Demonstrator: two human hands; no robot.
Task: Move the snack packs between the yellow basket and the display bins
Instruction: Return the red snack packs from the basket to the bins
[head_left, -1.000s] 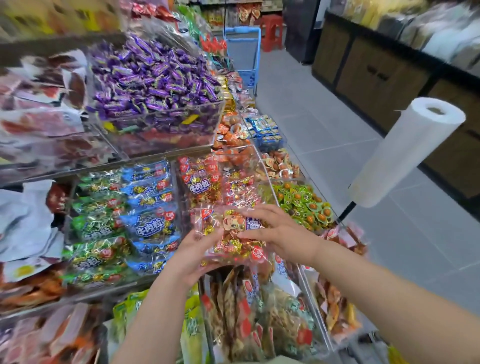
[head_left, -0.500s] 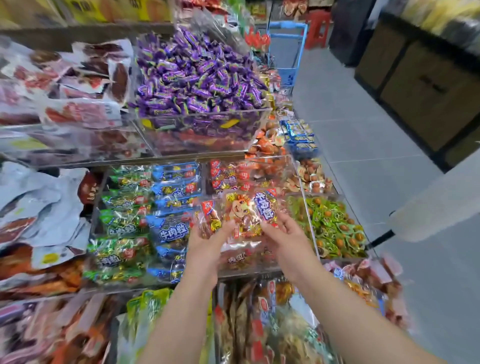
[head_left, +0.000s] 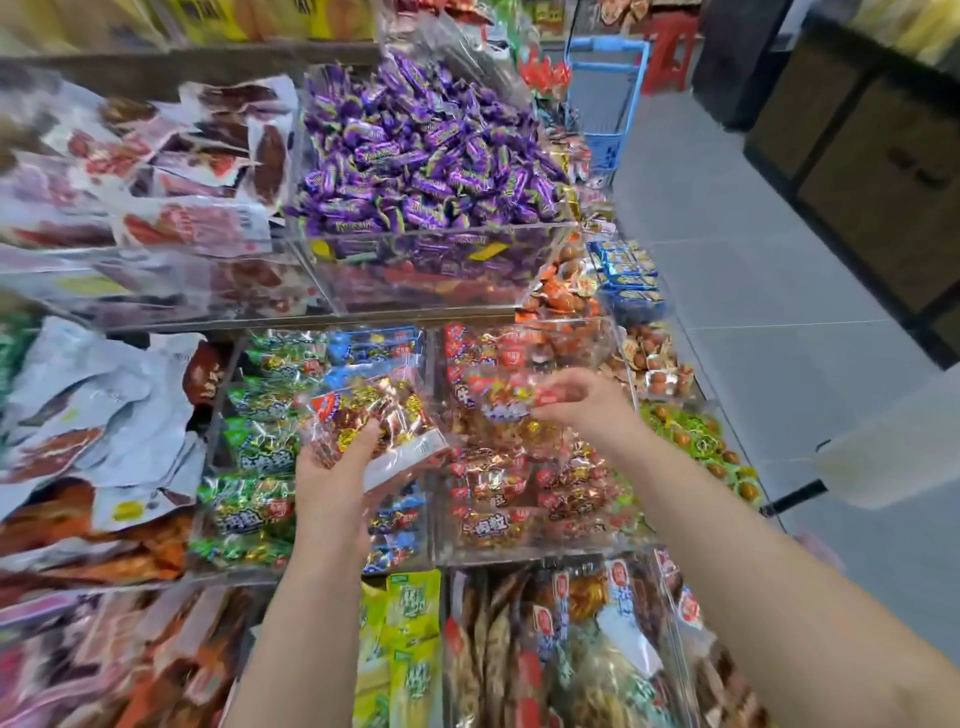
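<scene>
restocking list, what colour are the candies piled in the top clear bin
The candies are purple-wrapped; head view shows it best.

— What's that wrapping?
— I see glossy, crinkled clear plastic film on the snack pack (head_left: 395, 410). The display bin (head_left: 545, 525) walls look smooth, transparent hard plastic; the purple candies (head_left: 426, 156) wear shiny wrappers.

Purple candies (head_left: 415, 156); red-gold snack pack (head_left: 379, 415); green packs (head_left: 260, 441); blue cart (head_left: 605, 104).
</scene>
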